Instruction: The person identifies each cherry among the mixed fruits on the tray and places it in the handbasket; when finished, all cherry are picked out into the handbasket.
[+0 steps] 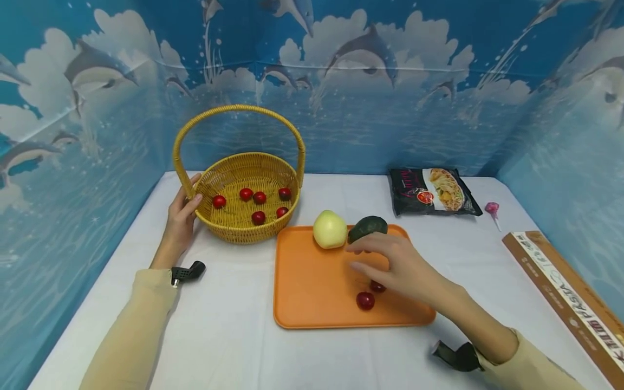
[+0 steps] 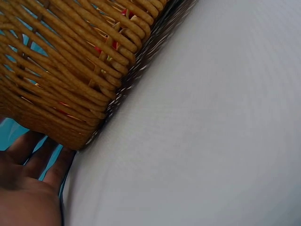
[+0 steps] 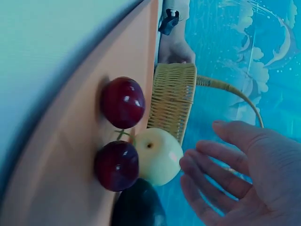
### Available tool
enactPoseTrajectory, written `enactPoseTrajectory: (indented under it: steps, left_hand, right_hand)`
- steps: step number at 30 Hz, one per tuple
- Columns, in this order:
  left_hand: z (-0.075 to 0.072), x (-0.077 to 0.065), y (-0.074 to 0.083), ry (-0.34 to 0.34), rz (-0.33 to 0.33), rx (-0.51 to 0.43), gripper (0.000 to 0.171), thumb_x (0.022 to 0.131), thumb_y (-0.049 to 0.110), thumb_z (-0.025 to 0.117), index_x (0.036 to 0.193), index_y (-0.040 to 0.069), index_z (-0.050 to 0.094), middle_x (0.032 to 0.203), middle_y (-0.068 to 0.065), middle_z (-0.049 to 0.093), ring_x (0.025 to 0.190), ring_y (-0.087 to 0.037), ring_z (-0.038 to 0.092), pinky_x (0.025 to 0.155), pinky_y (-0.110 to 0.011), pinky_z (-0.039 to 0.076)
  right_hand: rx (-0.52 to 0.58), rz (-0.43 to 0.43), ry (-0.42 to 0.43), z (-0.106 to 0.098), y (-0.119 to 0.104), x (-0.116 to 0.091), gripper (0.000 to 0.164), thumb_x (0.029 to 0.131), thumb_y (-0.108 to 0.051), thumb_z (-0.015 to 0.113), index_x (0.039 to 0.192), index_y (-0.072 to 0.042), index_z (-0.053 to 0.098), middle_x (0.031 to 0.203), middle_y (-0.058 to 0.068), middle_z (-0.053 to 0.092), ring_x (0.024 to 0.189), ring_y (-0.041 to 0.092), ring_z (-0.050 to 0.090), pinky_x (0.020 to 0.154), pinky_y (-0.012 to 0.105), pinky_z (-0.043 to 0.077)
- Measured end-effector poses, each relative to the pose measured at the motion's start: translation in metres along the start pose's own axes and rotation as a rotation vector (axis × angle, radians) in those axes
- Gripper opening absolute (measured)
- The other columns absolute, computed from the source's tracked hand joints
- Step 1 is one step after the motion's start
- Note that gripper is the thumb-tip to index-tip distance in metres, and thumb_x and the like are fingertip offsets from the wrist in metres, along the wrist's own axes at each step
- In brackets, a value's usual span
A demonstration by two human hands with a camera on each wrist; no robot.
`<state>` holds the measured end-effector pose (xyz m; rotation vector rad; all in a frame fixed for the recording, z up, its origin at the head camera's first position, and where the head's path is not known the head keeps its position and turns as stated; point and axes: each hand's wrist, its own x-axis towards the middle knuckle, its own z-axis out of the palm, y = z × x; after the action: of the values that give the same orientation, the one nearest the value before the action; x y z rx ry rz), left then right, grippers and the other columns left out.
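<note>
My left hand (image 1: 181,219) holds the left side of a yellow wicker basket (image 1: 234,234) at the foot of its handle, its thumb at the rim. Several red cherries (image 1: 258,218) lie inside the basket. Above the right half of an orange tray (image 1: 312,292) hovers my right hand (image 1: 397,265), fingers spread and loosely bent around nothing. Two dark red cherries (image 3: 123,102) lie on the tray below that hand. At the tray's far edge sit a pale green apple (image 1: 330,229) and a dark green, avocado-like fruit (image 1: 368,227), partly covered by the right hand in the head view.
A black noodle packet (image 1: 434,192) lies at the back right, with a pink lollipop (image 1: 492,210) beside it. Along the right edge runs a long brown pasta box (image 1: 570,292). Blue dolphin-print cloth (image 1: 341,124) walls off the back and sides of the white table (image 1: 229,314).
</note>
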<state>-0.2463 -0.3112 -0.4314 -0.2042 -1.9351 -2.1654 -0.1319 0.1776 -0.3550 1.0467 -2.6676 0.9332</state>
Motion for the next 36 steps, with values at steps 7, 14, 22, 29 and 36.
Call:
enactPoseTrajectory:
  steps: [7,14,22,29,36]
  left_hand:
    - [-0.001,0.001,0.001,-0.003,0.004,0.007,0.056,0.109,0.018,0.052,0.164,0.022,0.041,0.167,-0.010,0.038,0.149,-0.022,0.040,0.110,-0.023,0.039]
    - [0.001,0.002,0.001,-0.011,-0.005,0.008,0.056,0.109,0.019,0.051,0.164,0.022,0.040,0.168,-0.010,0.036,0.150,-0.023,0.038,0.109,-0.021,0.039]
    - [-0.002,0.000,0.002,0.000,-0.015,0.022,0.056,0.109,0.020,0.053,0.164,0.023,0.041,0.168,-0.008,0.037,0.150,-0.020,0.039,0.109,-0.020,0.039]
    - [-0.001,0.001,0.002,0.003,-0.001,-0.006,0.057,0.109,0.018,0.053,0.164,0.019,0.040,0.169,-0.009,0.037,0.150,-0.021,0.038,0.112,-0.024,0.037]
    - [-0.001,0.001,0.002,0.002,-0.010,0.003,0.057,0.109,0.019,0.053,0.164,0.020,0.040,0.169,-0.008,0.037,0.150,-0.020,0.038,0.114,-0.024,0.036]
  right_hand:
    - [-0.013,0.051,0.039,-0.002,0.008,-0.011,0.028,0.094,-0.024,0.082,0.121,-0.026,0.076,0.114,-0.010,0.078,0.103,0.014,0.071,0.088,0.044,0.058]
    - [-0.007,0.083,-0.014,-0.009,0.018,-0.013,0.029,0.094,-0.026,0.082,0.122,-0.024,0.077,0.113,-0.008,0.078,0.103,0.016,0.070,0.088,0.047,0.058]
    - [0.004,0.147,-0.125,-0.008,0.029,-0.014,0.030,0.095,-0.031,0.081,0.121,-0.015,0.078,0.112,-0.006,0.078,0.099,0.014,0.072,0.088,0.043,0.060]
    - [0.051,0.138,-0.187,0.005,0.031,-0.014,0.033,0.091,-0.026,0.085,0.121,-0.016,0.077,0.112,-0.006,0.077,0.098,0.013,0.069,0.088,0.035,0.060]
    - [0.043,0.141,-0.248,0.018,0.030,-0.016,0.032,0.092,-0.027,0.084,0.121,-0.017,0.077,0.106,-0.010,0.075,0.091,0.008,0.064,0.083,0.028,0.057]
